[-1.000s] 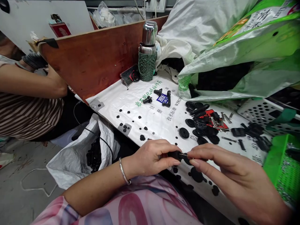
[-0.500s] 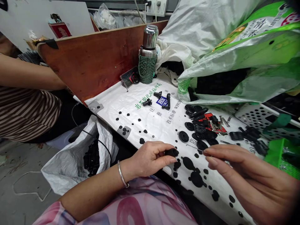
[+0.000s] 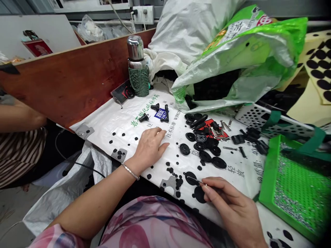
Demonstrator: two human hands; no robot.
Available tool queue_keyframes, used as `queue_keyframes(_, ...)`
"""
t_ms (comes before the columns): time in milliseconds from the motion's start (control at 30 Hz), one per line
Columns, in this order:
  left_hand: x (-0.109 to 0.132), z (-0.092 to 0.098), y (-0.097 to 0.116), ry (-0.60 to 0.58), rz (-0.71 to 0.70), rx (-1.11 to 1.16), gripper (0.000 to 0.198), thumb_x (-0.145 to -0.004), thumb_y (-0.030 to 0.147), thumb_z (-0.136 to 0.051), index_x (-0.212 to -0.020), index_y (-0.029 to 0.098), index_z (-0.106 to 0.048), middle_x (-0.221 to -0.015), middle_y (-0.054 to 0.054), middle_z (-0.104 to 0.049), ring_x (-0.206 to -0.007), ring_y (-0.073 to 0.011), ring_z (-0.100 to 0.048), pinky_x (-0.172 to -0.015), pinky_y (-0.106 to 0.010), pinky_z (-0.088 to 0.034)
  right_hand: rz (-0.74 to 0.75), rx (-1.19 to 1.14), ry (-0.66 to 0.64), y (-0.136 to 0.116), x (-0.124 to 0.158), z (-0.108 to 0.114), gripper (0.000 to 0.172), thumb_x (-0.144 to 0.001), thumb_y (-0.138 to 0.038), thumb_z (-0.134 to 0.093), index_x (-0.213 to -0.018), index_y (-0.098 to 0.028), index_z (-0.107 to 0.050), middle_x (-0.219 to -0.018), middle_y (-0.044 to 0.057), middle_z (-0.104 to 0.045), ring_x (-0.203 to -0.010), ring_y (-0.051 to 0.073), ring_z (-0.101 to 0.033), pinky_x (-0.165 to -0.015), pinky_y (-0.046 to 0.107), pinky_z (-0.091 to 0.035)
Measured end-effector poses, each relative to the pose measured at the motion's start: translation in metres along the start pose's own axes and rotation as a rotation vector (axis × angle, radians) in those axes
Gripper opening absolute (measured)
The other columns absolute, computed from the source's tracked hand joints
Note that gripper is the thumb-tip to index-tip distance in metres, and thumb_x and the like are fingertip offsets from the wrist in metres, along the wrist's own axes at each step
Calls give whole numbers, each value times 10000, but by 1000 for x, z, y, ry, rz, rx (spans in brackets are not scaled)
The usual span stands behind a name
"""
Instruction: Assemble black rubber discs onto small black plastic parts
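Note:
My left hand (image 3: 149, 148) hovers palm down over the white sheet, with fingers reaching forward and the thumb apart; nothing shows in it, though its palm side is hidden. Just beyond its fingertips lie small black plastic parts: a stubby plug-like piece (image 3: 143, 117), another short piece (image 3: 155, 107) and a longer bar-shaped one (image 3: 166, 113). Lower right, my right hand (image 3: 230, 203) pinches a thin metal rod (image 3: 196, 180) between thumb and fingers. The rod's tip points left over a flat black disc (image 3: 190, 178).
Black wheels (image 3: 219, 162) and metal pieces (image 3: 225, 125) are heaped right of centre. A green tray (image 3: 266, 179) holds many small metal bits. A steel flask (image 3: 136, 48) stands by the wooden board (image 3: 85, 69). An open green-white bag (image 3: 248, 44) leans behind. A co-worker's arm (image 3: 15, 117) is at left.
My left hand has moved forward over the sheet, and the black part it pinched no longer shows. My right hand still holds the rod. The view has swung right.

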State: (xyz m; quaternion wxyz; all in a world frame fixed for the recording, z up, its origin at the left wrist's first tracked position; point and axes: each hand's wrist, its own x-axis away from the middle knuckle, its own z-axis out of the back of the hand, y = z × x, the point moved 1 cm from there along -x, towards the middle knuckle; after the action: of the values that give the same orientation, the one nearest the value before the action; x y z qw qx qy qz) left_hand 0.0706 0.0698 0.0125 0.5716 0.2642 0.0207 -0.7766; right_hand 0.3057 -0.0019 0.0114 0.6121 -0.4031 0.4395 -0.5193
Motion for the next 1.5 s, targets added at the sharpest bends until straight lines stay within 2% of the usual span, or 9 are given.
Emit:
queue_keyframes(100,-1,-3,18,-4,-119,52,331,-881,324,-529,-1129,105,-550,-1117,-146,-584,-1032,-256,-528,-908,-431,-428,-35,-58,28,4,1,1,126,-747,-302,-696,-804,-191,-714,-761,41,-672,-512,117,-605,-483,167,-541)
queue_keyframes(167,-5,-7,31,-77,-162,61,383,-881,393,-519,-1132,105,-546,-1088,-143,-584,-1010,-254,-526,-900,-440,-424,-51,-83,35,4,1,2,143,-739,-316,-703,-794,-185,-716,-760,46,-674,-504,122,-602,-477,180,-548)
queue_keyframes(300,-21,-16,46,-277,-130,-6,475,-843,473,-558,-1112,83,-571,-981,-134,-592,-925,-263,-545,-845,-437,-444,-81,-126,36,1,1,4,154,-731,-330,-712,-774,-182,-719,-758,52,-680,-516,137,-610,-477,198,-561)
queue_keyframes(400,-27,-17,49,-340,-110,-28,429,-833,450,-583,-1059,86,-600,-936,-124,-598,-880,-256,-561,-826,-430,-450,-86,-167,53,3,2,6,160,-726,-339,-717,-768,-184,-718,-754,52,-678,-516,141,-607,-470,206,-563)
queue_keyframes(633,-5,-1,58,-247,-81,222,425,-829,323,-599,-1186,107,-515,-956,-97,-605,-874,-217,-574,-809,-375,-487,-123,-183,78,11,2,14,149,-748,-332,-712,-827,-207,-698,-768,36,-685,-540,121,-615,-533,176,-547)
queue_keyframes(833,14,10,69,-220,-90,330,421,-832,269,-567,-1216,112,-496,-1022,-115,-585,-913,-209,-572,-828,-362,-497,-78,-138,109,0,-3,11,141,-749,-319,-717,-845,-219,-691,-815,26,-675,-560,111,-611,-530,171,-536)
queue_keyframes(1067,26,17,70,-199,-142,310,392,-828,265,-557,-1178,93,-515,-1012,-124,-594,-910,-228,-574,-802,-381,-501,126,11,81,-14,-5,3,80,-802,-291,-665,-844,-225,-683,-862,32,-654,-625,136,-611,-599,228,-552)
queue_keyframes(1233,34,22,68,-175,-142,265,367,-845,272,-540,-1169,106,-497,-998,-118,-588,-912,-231,-565,-804,-381,-494,132,73,-14,-16,-6,-4,107,-819,-306,-646,-864,-214,-678,-865,56,-648,-640,158,-617,-525,230,-531)
queue_keyframes(1500,41,25,66,-120,-216,72,325,-898,320,-478,-1114,80,-508,-915,-108,-589,-845,-236,-540,-769,-389,-484,117,133,-77,-33,-8,-8,90,-804,-302,-652,-827,-220,-682,-730,7,-652,-514,117,-590,-526,211,-525)
